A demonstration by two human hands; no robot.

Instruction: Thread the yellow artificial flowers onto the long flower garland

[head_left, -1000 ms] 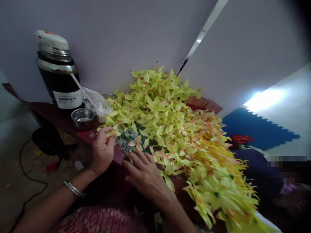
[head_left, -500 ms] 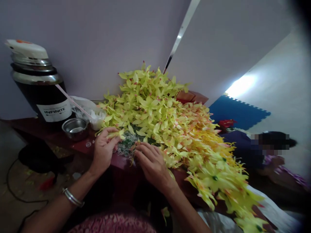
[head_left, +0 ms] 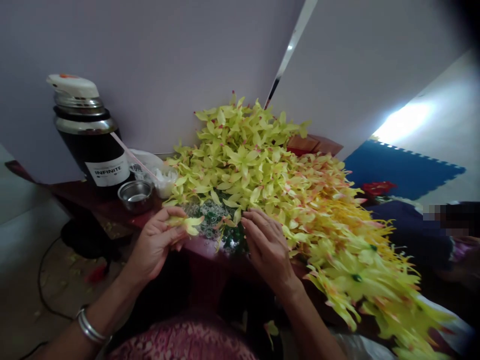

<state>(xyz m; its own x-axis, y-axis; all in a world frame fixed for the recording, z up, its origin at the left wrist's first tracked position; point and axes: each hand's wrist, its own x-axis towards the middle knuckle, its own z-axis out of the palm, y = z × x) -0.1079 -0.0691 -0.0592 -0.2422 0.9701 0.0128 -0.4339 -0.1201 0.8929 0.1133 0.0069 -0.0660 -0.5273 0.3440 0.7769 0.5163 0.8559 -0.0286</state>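
My left hand (head_left: pixel 159 242) pinches a small yellow-green artificial flower (head_left: pixel 189 224) between thumb and fingers, its petals pointing right. My right hand (head_left: pixel 268 245) reaches over the near edge of the flower pile, beside small dark green pieces (head_left: pixel 234 237). Its fingers are bent and close together, with the fingertips by a yellow petal; what they grip, if anything, is hidden. Between the hands lies a heap of small clear rings (head_left: pixel 208 220). The big pile of yellow-green flowers (head_left: pixel 243 160) rises behind it.
At the left stand a black flask (head_left: pixel 90 145), a small steel bowl (head_left: pixel 135 195) and a clear cup (head_left: pixel 165 181) with white pieces. Pink-tinged and yellow flowers (head_left: pixel 318 185) cover the right of the dark red table (head_left: pixel 101 207). Another person (head_left: pixel 408 232) is at the far right.
The view has shifted left, so things appear farther right. My right hand has moved rightward from the clear rings to the green pieces. My left hand still holds the flower, now tilted rightward.
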